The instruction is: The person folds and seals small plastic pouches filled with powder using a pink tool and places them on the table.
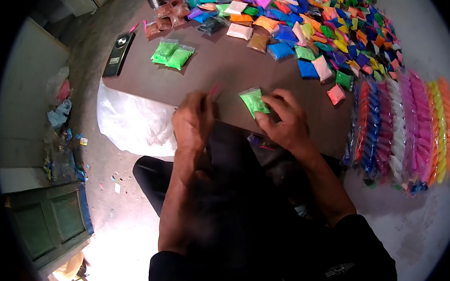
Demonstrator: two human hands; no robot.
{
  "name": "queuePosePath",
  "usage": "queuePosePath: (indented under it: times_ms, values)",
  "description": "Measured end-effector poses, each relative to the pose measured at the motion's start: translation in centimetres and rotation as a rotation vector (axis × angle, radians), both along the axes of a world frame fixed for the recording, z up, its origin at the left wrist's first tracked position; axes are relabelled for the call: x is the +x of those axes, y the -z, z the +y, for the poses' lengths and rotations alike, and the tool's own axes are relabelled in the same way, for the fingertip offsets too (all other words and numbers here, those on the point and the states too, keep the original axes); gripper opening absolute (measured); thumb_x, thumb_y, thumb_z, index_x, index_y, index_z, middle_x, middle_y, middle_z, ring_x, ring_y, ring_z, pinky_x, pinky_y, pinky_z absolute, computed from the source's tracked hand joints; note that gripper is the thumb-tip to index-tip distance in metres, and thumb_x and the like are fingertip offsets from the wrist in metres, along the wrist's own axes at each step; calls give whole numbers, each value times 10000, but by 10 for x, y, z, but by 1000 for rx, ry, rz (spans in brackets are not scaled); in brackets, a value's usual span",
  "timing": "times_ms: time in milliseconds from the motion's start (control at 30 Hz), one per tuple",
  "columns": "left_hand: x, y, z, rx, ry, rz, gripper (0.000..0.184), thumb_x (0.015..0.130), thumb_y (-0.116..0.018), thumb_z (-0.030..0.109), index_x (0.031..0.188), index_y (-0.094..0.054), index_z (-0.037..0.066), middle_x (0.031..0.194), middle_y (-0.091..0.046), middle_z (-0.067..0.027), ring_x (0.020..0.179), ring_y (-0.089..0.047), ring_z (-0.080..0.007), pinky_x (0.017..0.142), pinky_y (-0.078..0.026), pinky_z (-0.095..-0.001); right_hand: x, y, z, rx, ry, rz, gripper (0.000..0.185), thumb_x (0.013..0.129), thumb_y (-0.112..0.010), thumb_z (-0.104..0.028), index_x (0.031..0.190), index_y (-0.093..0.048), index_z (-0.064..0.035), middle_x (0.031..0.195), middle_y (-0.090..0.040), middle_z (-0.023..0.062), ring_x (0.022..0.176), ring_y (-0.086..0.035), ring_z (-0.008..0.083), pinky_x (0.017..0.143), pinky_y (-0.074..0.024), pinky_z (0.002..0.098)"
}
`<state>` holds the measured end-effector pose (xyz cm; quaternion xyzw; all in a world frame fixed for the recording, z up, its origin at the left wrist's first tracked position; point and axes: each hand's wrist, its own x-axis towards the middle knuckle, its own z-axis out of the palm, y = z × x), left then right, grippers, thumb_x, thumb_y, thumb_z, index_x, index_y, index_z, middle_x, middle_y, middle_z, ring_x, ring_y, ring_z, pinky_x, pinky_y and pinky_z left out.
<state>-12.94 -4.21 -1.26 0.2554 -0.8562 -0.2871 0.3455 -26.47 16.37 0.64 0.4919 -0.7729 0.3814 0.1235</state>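
A small clear packet of bright green powder or similar filling point(253, 100) is pinched at its lower right edge between the thumb and fingers of my right hand point(288, 118), just above the table's near edge. My left hand point(194, 116) is closed and slightly smeared by motion, to the left of that packet and apart from it. A thin pink thing point(214, 89) shows beside its fingertips, too blurred to name. Further back on the brown table point(211, 65), more bright green packets point(173, 54) lie together.
A big heap of small coloured packets point(300, 14) covers the back right. Bagged twisted coloured strips point(397, 131) lie at the right. Brown packets point(170, 15) and a black phone-like device point(118, 54) lie at the left. A white plastic bag point(132, 120) hangs by the left edge.
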Motion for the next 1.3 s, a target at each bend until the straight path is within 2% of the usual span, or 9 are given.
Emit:
queuePosePath:
  times_ms: [100,167,233,433,533,667,867,1033,1300]
  values:
    - [15,-1,-21,1,-82,15,99,960,-731,110,980,-720,13,850,-734,-174,768,-738,-333,718,-571,-389,-3,-5,0,3,-45,82,388,873,-772,-247,1185,-720,-22,1267,-667,196,1097,-685,376,885,-566,440]
    - [26,4,-37,42,-121,48,102,972,-715,91,977,-721,-11,845,-763,-157,751,-760,-259,717,-581,-346,-4,-7,-1,57,-100,165,419,899,-738,-251,1236,-705,-5,1342,-643,215,1174,-663,387,945,-549,457]
    - [33,8,-50,90,-141,94,79,948,-734,106,954,-722,28,859,-740,-150,755,-737,-325,713,-571,-393,-2,-4,-3,187,-186,184,495,919,-713,-262,1315,-652,29,1384,-625,222,1263,-604,409,1048,-484,501]
    - [46,6,-65,39,-183,104,69,955,-724,83,959,-720,14,859,-736,-154,752,-726,-321,708,-569,-387,10,-9,0,300,-168,140,572,969,-668,-305,1407,-577,51,1440,-586,237,1294,-579,422,1109,-434,515]
    - [44,3,-78,-56,-208,138,73,953,-733,82,958,-711,13,867,-727,-157,748,-722,-328,694,-562,-397,17,-8,0,330,-126,171,581,981,-652,-317,1422,-569,51,1455,-576,247,1309,-573,418,1116,-426,522]
    - [39,1,-103,-3,-230,141,75,951,-729,82,940,-699,15,869,-718,-158,742,-710,-351,676,-552,-408,17,-7,-4,358,-96,189,574,982,-649,-293,1433,-564,51,1468,-569,252,1326,-566,422,1121,-423,520]
    - [28,10,-148,-149,-282,200,65,961,-703,100,952,-692,37,887,-707,-156,755,-690,-387,683,-542,-448,10,-10,-7,357,-132,90,514,961,-660,-169,1425,-582,37,1442,-600,243,1309,-591,410,1108,-437,508]
    - [21,24,-159,-150,-355,177,75,982,-677,137,959,-679,66,908,-708,-147,791,-689,-392,697,-545,-471,14,-16,-47,277,-53,104,438,930,-729,-143,1340,-653,-8,1334,-684,169,1207,-653,362,982,-516,458]
    - [24,28,-160,-178,-369,151,60,993,-670,150,984,-665,90,919,-689,-136,762,-686,-398,669,-550,-474,-1,-11,-144,158,-107,173,368,913,-762,-183,1238,-690,-25,1258,-690,138,1127,-661,347,911,-525,463]
